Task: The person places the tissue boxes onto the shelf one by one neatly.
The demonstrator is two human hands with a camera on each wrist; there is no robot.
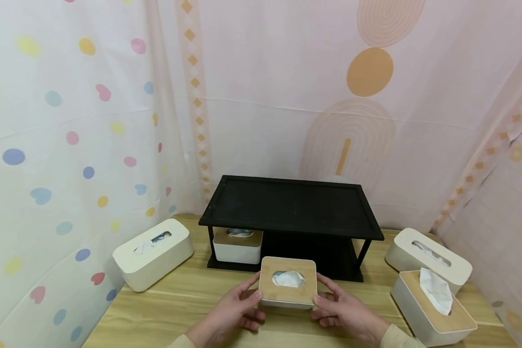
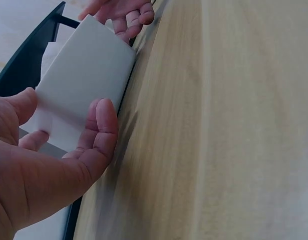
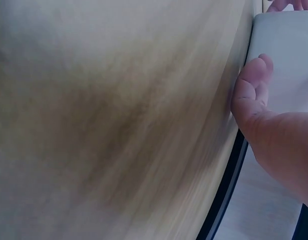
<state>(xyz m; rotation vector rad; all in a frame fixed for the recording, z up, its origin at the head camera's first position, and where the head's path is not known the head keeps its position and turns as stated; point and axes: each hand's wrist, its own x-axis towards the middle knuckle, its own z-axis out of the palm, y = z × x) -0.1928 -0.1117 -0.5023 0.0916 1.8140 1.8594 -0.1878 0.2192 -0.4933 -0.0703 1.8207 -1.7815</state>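
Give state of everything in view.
Held tissue box: gripped between both hands
Left hand: gripping box's left side
Right hand: gripping box's right side
Black shelf: upright
Shelf box: upright on lower tier
Left box: upright, tissue in slot
Right rear box: upright, tissue in slot
Right front box: upright, tissue sticking out

I'm holding a smooth, matt, plastic-looking box (image 2: 88,80) with a wood-grained lid (image 1: 287,293) and paper tissue (image 1: 291,279); at twelve o'clock, a matt rack (image 1: 287,203) is fronting creased cloth (image 1: 265,135).
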